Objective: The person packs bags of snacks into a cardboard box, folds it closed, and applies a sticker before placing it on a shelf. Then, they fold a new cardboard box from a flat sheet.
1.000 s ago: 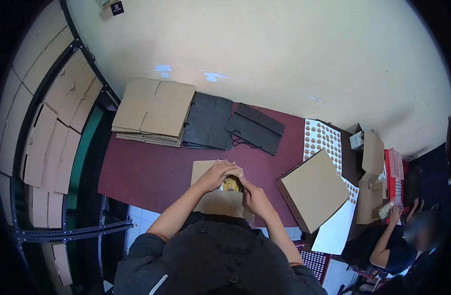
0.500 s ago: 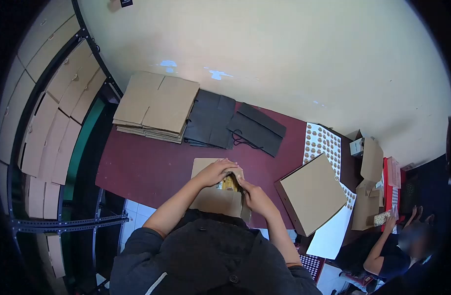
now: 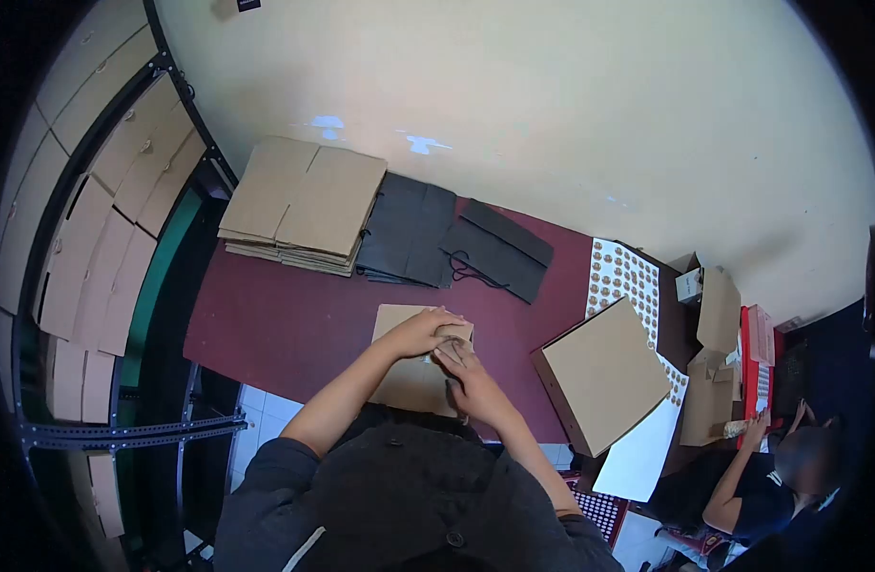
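A cardboard box (image 3: 409,383) stands at the near edge of the dark red table, right in front of my body. My left hand (image 3: 426,332) lies over its upper part, pressing on a flap. Against the right side of the top flaps rests my right hand (image 3: 471,379), its fingers meeting those of the left near the middle. Both hands hold the cardboard, and the flaps now cover nearly all of the box's inside. My fingertips partly overlap, so the exact fold between them is hidden.
Flat cardboard sheets (image 3: 304,200) are stacked at the back left, beside black paper bags (image 3: 406,229). A closed brown box (image 3: 604,377) rests on sticker sheets (image 3: 623,272) to the right. Another person (image 3: 761,486) sits at the far right by an open box (image 3: 712,391).
The flaps have come down over the yellow contents that showed before. My right hand has moved left, closer to my left hand.
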The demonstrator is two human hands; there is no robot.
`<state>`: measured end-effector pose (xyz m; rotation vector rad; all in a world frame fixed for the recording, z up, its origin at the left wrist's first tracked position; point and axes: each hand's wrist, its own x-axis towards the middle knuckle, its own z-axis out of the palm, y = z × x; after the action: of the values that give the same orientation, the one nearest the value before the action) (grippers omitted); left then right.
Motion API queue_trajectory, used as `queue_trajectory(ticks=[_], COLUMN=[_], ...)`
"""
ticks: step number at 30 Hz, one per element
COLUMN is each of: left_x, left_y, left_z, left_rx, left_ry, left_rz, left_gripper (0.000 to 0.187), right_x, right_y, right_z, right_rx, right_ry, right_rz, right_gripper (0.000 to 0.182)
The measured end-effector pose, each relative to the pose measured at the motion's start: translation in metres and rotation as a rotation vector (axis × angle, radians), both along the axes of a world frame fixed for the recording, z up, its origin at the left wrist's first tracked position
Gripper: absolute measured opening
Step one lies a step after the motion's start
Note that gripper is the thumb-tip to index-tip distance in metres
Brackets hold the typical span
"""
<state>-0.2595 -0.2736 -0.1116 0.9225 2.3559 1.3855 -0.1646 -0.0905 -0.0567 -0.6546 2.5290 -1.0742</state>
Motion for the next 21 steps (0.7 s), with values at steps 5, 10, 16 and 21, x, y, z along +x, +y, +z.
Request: queue_trajectory(ticks=[5, 10, 16, 21], left_x=[0.001, 0.002, 0.015, 0.035], left_y=[-0.005, -0.003, -0.006, -0.005], left_z=[0.000, 0.012, -0.011, -0.019], left_rx=[0.049, 0.110, -0.052, -0.327], left_ry=[-0.057, -0.066, 0.013, 0.158], left_rz=[0.033, 0.073, -0.034, -0.013], left_gripper=[0.054, 0.058, 0.053, 0.046], right_x=[0.006, 0.017, 0.012, -0.008], right_y=[-0.012, -0.028, -0.034, -0.022], right_z=[0.004, -0.037, -0.066, -0.057], right_rx=[-0.114, 0.028, 0.230, 0.256], right_ry=[0.099, 0.040, 0.242, 0.000], right_rz=[-0.018, -0.059, -0.009, 0.085], right_gripper=[0.064, 0.073, 0.069, 0.054])
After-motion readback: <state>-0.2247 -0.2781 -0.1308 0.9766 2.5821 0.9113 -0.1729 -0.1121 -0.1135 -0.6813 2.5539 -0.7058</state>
